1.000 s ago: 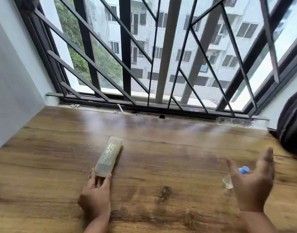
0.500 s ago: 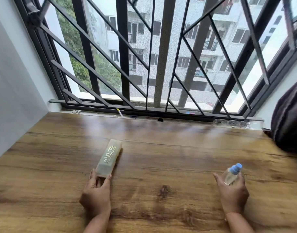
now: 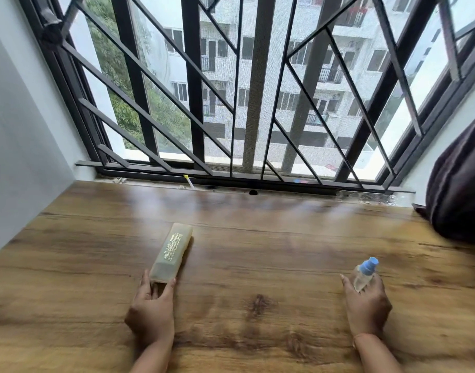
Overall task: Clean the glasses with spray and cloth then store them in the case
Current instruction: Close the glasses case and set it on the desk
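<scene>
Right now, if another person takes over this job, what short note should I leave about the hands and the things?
Left hand: grips the near end of the closed case, which lies on the wooden table.
Right hand: holds the spray bottle, blue cap pointing away.
Glasses and cloth: not in view.
Done: nothing visible yet.
Left: get the glasses out, spray, wipe, store them in the case.

Our right hand, a second ago raised open with the palm spread above the bench, has dropped onto the spray bottle. Half a second back it had just reached it; now our fingers curl round the clear body, the blue cap poking out beyond them.
</scene>
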The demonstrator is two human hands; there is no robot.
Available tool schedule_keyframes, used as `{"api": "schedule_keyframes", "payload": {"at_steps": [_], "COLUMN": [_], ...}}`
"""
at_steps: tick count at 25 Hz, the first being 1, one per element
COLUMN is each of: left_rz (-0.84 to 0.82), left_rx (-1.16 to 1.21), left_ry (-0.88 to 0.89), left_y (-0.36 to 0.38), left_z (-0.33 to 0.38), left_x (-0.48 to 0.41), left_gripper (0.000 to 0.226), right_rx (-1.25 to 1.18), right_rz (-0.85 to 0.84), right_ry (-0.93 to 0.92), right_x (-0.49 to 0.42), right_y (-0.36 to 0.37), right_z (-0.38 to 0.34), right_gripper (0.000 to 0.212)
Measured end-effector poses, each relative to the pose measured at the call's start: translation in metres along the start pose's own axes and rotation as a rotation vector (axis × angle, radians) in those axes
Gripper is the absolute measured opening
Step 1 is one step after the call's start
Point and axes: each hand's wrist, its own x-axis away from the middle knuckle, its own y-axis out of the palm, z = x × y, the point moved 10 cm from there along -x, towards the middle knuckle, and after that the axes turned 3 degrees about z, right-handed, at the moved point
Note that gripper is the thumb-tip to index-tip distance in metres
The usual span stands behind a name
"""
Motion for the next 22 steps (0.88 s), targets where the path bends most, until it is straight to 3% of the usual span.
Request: {"api": "schedule_keyframes", "payload": {"at_steps": [4,7,11,15,18,21,22], "left_rz": [0.044,-0.060,-0.490,-0.643,-0.603,-0.501,-0.473], "left_rx": [0.011,0.087,0.192,0.188,0.145,0.097,0.079], "left_ry": [0.216,0.329,0.198,0.083,0.062,0.008,0.011], "left_y": [-0.012,0.003,0.073,0.121,0.136,0.137,0.138], "left_z": [0.045,0.081,0.104,0.112,0.114,0.111,0.109], "left_x": [0.020,0.044,0.063,0.057,0.034,0.005,-0.003], "left_gripper": [0.057,0.059,0.054,0.055,0.050,0.016,0.015], "right_rx": [-0.058,-0.104,-0.213,-0.309,-0.297,-0.238,-0.234], "right_rz": [-0.031,-0.096,-0.295,-0.530,-0.682,-0.789,-0.820], "right_ry": [-0.028,-0.099,-0.180,-0.220,-0.275,-0.351,-0.359], "right_x": [0.007,0.019,0.045,0.076,0.096,0.109,0.112], "right_y": [0.015,0.046,0.109,0.169,0.211,0.241,0.249], "right_z": [-0.025,-0.063,-0.116,-0.172,-0.201,-0.220,-0.224], "right_gripper": [0.038,0.037,0.040,0.029,0.026,0.019,0.019]}}
